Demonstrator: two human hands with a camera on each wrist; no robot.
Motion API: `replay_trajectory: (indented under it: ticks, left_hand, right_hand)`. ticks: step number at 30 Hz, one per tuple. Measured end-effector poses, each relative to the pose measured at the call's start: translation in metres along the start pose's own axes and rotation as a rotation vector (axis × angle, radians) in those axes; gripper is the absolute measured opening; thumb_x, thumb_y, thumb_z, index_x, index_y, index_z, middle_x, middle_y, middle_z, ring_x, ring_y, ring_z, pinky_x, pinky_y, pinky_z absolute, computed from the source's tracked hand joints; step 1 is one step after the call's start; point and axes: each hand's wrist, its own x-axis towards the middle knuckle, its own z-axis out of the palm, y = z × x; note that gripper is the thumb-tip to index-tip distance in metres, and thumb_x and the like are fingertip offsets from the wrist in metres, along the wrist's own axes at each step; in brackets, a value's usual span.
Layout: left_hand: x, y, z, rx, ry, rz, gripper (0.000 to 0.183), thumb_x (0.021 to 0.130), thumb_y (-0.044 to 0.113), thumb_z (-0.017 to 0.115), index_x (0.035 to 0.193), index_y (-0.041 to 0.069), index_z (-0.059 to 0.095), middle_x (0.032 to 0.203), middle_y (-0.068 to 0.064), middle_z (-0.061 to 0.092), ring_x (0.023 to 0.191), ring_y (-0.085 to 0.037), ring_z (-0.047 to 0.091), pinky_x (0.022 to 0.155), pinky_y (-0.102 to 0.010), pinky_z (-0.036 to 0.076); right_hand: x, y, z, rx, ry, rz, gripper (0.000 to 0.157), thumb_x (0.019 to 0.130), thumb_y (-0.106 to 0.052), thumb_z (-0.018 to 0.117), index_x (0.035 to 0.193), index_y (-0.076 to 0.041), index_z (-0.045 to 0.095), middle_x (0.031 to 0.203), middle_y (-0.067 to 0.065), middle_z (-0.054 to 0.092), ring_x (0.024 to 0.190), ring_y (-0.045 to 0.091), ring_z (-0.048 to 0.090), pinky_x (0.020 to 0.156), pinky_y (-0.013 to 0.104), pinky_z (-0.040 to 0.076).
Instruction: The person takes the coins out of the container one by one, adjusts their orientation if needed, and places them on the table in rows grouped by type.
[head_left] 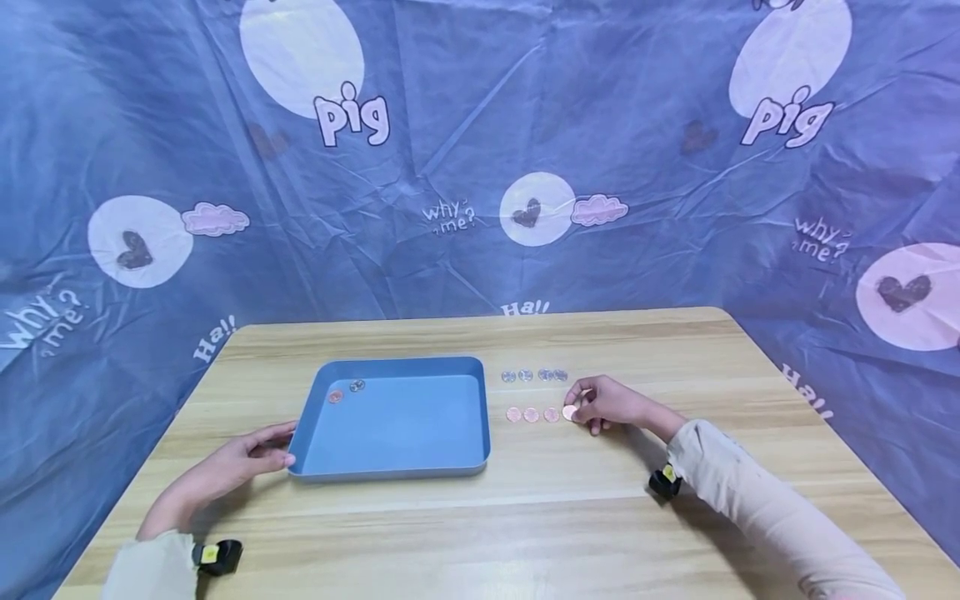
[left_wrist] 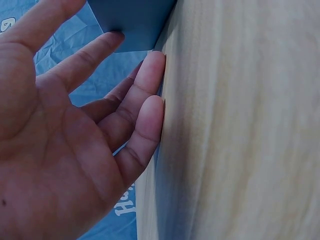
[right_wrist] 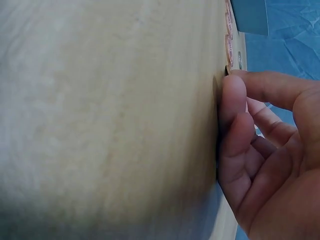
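Observation:
My right hand (head_left: 611,402) pinches a copper-coloured coin (head_left: 570,412) between thumb and fingertips, at the right end of a row of similar copper-coloured coins (head_left: 531,414) on the table. In the right wrist view, the coin's dark edge shows at the fingertips of the right hand (right_wrist: 270,135). My left hand (head_left: 232,467) rests its fingers against the front-left corner of a shallow blue tray (head_left: 390,472); the left wrist view shows relaxed, spread fingers (left_wrist: 90,57) there. One copper-coloured coin (head_left: 335,397) and one silver-coloured coin (head_left: 357,385) lie in the tray's back-left part.
Behind the copper-coloured row lies a row of silver-coloured coins (head_left: 526,376), right of the tray. Everything stands on a wooden table (head_left: 465,542). A printed blue cloth (head_left: 420,167) hangs behind and beside it.

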Motion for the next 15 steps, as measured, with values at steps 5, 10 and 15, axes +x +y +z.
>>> replay_trajectory:
  ticks: [5, 10, 15]
  left_hand:
    - [-0.0001, 0.0002, -0.0006, -0.003, -0.004, 0.012, 0.071, 0.095, 0.030, 0.061, 0.149, -0.003, 0.030, 0.149, -0.029, 0.036, 0.120, -0.029, 0.056, 0.091, -0.022, 0.045]
    - [0.0007, -0.0017, -0.0004, -0.016, -0.003, 0.030, 0.070, 0.095, 0.029, 0.061, 0.148, -0.004, 0.030, 0.149, -0.030, 0.036, 0.119, -0.029, 0.056, 0.086, -0.012, 0.042]
    - [0.0005, -0.0030, 0.0000, -0.029, -0.006, 0.025, 0.071, 0.095, 0.029, 0.062, 0.149, -0.003, 0.030, 0.150, -0.029, 0.035, 0.117, -0.021, 0.057, 0.086, -0.012, 0.042]
  right_hand:
    - [0.0002, 0.0001, 0.0011, -0.016, 0.005, -0.002, 0.024, 0.083, -0.008, 0.069, 0.104, 0.001, 0.062, 0.067, 0.003, 0.056, 0.048, 0.010, 0.054, 0.044, 0.019, 0.039]
    - [-0.0007, -0.0009, 0.0002, -0.007, 0.007, -0.004, 0.025, 0.084, -0.008, 0.069, 0.105, 0.002, 0.062, 0.067, 0.003, 0.057, 0.050, 0.010, 0.055, 0.045, 0.019, 0.039]
    - [-0.0046, -0.0065, -0.0053, 0.031, 0.016, 0.005, 0.028, 0.085, -0.008, 0.067, 0.110, 0.003, 0.061, 0.072, 0.005, 0.062, 0.057, 0.012, 0.056, 0.048, 0.020, 0.041]
